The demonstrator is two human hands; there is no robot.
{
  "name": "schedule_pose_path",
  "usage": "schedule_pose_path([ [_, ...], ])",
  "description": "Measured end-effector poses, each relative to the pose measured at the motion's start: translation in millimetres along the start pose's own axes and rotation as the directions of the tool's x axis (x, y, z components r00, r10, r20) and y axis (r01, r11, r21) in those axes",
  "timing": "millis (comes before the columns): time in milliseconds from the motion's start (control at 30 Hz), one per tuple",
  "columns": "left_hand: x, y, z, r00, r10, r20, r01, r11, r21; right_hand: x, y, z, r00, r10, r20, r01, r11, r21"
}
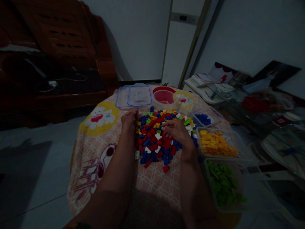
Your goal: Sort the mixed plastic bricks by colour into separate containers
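Observation:
A heap of small toy building bricks (152,140) in red, blue, yellow, green and white lies on the cloth-covered round table (157,187). My left hand (129,118) rests at the heap's far left edge, its fingers loosely bent and no brick visible in them. Over the right half of the heap is my right hand (177,131), fingers pointing left and slightly apart above the bricks. Its fingertips are dim, and I make out no brick between them. Clear boxes on the right hold sorted bricks: blue bricks (203,119), yellow bricks (215,144) and green bricks (221,181).
Behind the heap lie blue-rimmed clear lids (139,95) and a round red-rimmed tub (164,95). A glass side table (240,108) with papers and bags stands to the right. A wooden bench (105,70) is at the back left. The room is dim.

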State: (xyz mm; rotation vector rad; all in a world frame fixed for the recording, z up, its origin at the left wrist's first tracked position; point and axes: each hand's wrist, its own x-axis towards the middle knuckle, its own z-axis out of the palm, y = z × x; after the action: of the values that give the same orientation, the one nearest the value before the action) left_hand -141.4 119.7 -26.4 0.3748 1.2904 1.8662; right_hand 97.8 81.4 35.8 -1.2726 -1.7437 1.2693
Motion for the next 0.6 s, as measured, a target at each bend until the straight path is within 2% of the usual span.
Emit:
schedule_pose_path([
  [100, 1, -1, -0.3, 1.0, 0.012, 0.003, -0.012, 1.0, 0.015, -2, -11, 23, 0.967, -0.048, 0.25, 0.119, 0.954, -0.276],
  [200, 3, -2, -0.9, 1.0, 0.027, 0.013, -0.027, 0.999, 0.02, -5, -21, 43, 0.932, -0.055, 0.359, 0.259, 0.795, -0.549],
  [300, 3, -2, -1.1, 1.0, 0.02, 0.01, -0.02, 1.0, 0.016, -9, -25, 61, 0.931, -0.01, 0.365, 0.294, 0.612, -0.735],
  [400, 3, -2, -0.4, 1.0, 0.007, -0.009, -0.006, 1.0, 0.024, -12, -26, 74, 0.944, 0.015, 0.329, 0.28, 0.489, -0.826],
  [600, 2, 1, 2.1, 1.0, -0.008, -0.022, 0.009, 0.999, 0.043, -17, -25, 89, 0.934, -0.031, 0.357, 0.334, 0.437, -0.835],
])
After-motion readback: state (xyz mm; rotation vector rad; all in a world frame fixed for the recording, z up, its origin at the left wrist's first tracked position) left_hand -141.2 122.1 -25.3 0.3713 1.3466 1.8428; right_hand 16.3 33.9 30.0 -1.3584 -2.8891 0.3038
